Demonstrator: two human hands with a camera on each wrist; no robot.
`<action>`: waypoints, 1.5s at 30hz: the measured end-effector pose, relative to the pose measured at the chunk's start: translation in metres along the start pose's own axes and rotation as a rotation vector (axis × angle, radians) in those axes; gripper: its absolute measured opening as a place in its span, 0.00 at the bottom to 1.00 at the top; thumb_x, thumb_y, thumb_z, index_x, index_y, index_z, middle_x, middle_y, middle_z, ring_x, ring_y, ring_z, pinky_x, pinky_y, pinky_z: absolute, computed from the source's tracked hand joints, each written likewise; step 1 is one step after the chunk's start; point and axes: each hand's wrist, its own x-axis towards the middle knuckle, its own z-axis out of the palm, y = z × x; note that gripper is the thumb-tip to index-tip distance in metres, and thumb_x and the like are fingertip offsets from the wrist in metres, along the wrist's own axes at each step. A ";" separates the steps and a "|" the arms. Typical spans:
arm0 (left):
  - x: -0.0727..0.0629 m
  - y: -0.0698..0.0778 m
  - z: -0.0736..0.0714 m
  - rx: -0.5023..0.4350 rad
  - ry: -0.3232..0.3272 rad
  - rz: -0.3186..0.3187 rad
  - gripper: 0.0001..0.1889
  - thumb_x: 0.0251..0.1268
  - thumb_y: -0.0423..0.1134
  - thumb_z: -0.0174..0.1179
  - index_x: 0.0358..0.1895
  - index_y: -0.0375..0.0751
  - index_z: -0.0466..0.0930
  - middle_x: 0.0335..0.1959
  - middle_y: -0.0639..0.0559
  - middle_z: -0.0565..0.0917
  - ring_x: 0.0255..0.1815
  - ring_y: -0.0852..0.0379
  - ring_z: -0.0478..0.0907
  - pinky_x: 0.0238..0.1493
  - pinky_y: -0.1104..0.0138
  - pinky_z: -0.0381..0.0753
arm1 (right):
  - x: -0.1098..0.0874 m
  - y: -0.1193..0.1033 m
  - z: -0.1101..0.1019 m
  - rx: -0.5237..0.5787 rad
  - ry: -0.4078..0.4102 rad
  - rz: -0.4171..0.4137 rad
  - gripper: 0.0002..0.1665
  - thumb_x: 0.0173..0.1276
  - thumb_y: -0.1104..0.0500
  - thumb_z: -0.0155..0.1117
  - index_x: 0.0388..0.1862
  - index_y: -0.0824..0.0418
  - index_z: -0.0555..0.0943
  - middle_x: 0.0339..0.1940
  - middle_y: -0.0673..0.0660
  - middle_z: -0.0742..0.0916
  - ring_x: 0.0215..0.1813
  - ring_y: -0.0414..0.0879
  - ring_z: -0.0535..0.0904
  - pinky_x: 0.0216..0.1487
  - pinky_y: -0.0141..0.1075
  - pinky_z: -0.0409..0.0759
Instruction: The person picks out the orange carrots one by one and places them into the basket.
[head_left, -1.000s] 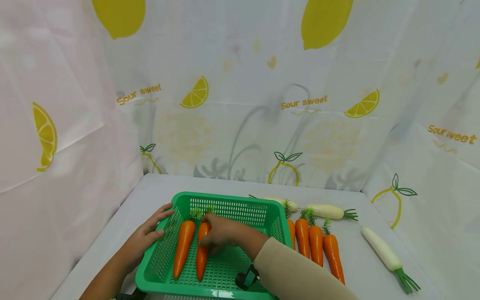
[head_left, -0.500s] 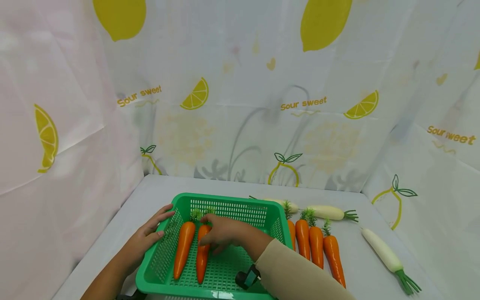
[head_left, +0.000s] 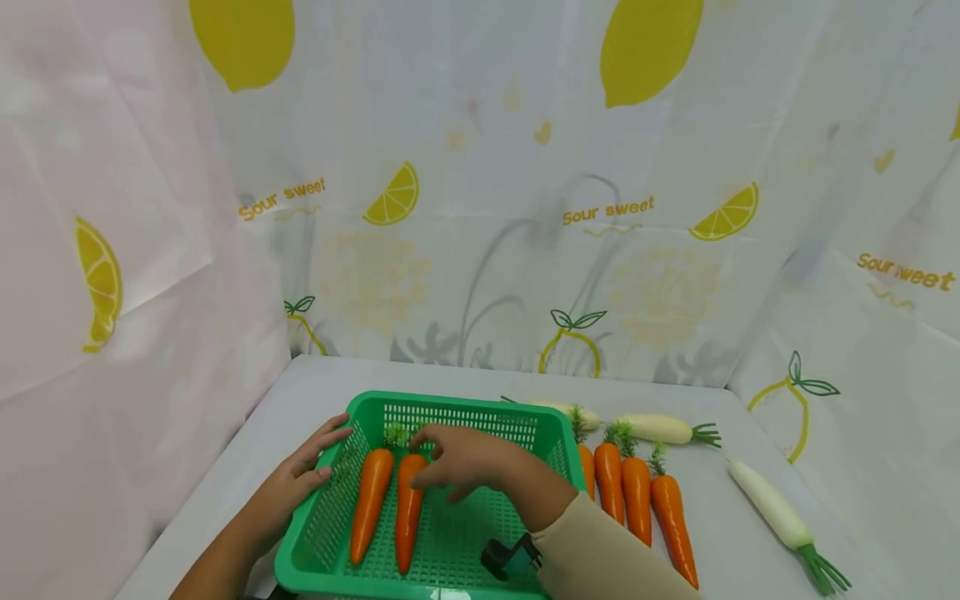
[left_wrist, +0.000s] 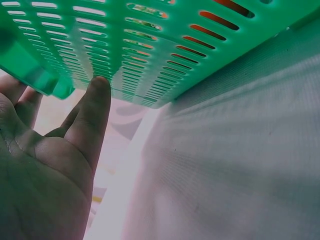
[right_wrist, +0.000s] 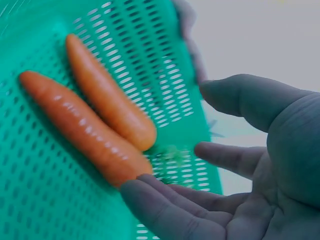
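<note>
Two orange carrots lie side by side in a green plastic basket, the left carrot and the right carrot, leafy tops toward the back. My right hand hovers over the right carrot's upper part, fingers spread and holding nothing. In the right wrist view its fingertips overlap the thick end of the nearer carrot. My left hand rests against the basket's left side with its fingers extended along the rim. Seen from the left wrist, a digit touches the slotted outer wall.
Several more carrots lie in a row right of the basket. Behind them are two white radishes, one radish fully seen. Another radish lies at the far right. Lemon-printed cloth walls in the white table.
My right hand has let go of the right carrot, lifting and shifting slightly right with its fingers opening. The left hand stays at the basket's side. The head view has tilted slightly.
</note>
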 end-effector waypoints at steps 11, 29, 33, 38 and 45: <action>-0.001 -0.001 0.001 0.007 0.007 0.003 0.26 0.85 0.35 0.43 0.80 0.38 0.62 0.88 0.49 0.49 0.75 0.84 0.53 0.62 0.76 0.70 | -0.027 0.002 -0.014 0.136 0.037 -0.013 0.27 0.71 0.57 0.72 0.68 0.58 0.78 0.64 0.64 0.82 0.56 0.64 0.83 0.49 0.57 0.86; -0.003 -0.002 0.002 -0.055 -0.017 -0.016 0.27 0.85 0.34 0.42 0.81 0.36 0.59 0.87 0.58 0.48 0.74 0.83 0.55 0.61 0.73 0.75 | -0.067 0.018 -0.047 0.282 0.057 -0.120 0.31 0.77 0.53 0.66 0.73 0.62 0.72 0.68 0.66 0.78 0.53 0.55 0.84 0.52 0.50 0.87; -0.002 -0.001 0.001 -0.043 -0.020 0.002 0.26 0.84 0.34 0.42 0.81 0.36 0.60 0.88 0.54 0.48 0.75 0.83 0.54 0.61 0.74 0.74 | -0.074 0.026 -0.052 0.316 0.061 -0.140 0.31 0.77 0.53 0.65 0.73 0.64 0.71 0.68 0.66 0.78 0.53 0.54 0.84 0.54 0.51 0.86; 0.000 -0.002 0.001 -0.034 -0.018 0.006 0.26 0.85 0.34 0.42 0.81 0.38 0.61 0.88 0.53 0.48 0.75 0.84 0.53 0.61 0.74 0.74 | -0.083 0.036 -0.059 0.342 0.081 -0.155 0.32 0.78 0.52 0.64 0.74 0.64 0.69 0.68 0.67 0.77 0.55 0.55 0.83 0.55 0.51 0.86; 0.000 -0.003 0.001 -0.012 -0.011 0.034 0.26 0.84 0.33 0.41 0.81 0.36 0.61 0.88 0.48 0.48 0.77 0.83 0.51 0.63 0.75 0.71 | -0.094 0.054 -0.068 0.376 0.109 -0.171 0.33 0.81 0.53 0.61 0.76 0.66 0.66 0.74 0.72 0.73 0.60 0.62 0.80 0.58 0.51 0.84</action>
